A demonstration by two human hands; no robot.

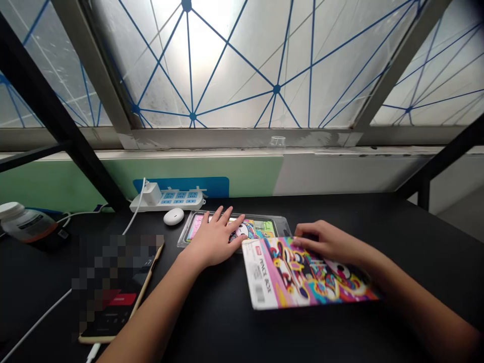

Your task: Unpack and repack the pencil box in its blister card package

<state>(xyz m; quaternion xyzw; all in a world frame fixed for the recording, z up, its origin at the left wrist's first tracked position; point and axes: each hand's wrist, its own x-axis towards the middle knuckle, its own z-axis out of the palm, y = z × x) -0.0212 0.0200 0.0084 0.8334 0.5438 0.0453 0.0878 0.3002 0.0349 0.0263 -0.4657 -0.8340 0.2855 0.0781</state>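
My left hand (217, 238) lies flat with fingers spread on a colourful pencil box in a clear plastic tray (264, 226) near the middle of the black desk (397, 227). My right hand (325, 241) rests on the far edge of a pink patterned card sleeve (302, 275), its fingers curled over that edge. The sleeve lies in front of the tray and is tilted up towards me, overlapping the tray's near right corner.
A phone (117, 307) with a cable lies at the left front. Behind it are a white power strip (170, 200) with a plugged charger, a white oval case (173, 216), and a bottle (22, 222) at the far left. Black frame posts flank the desk below a window.
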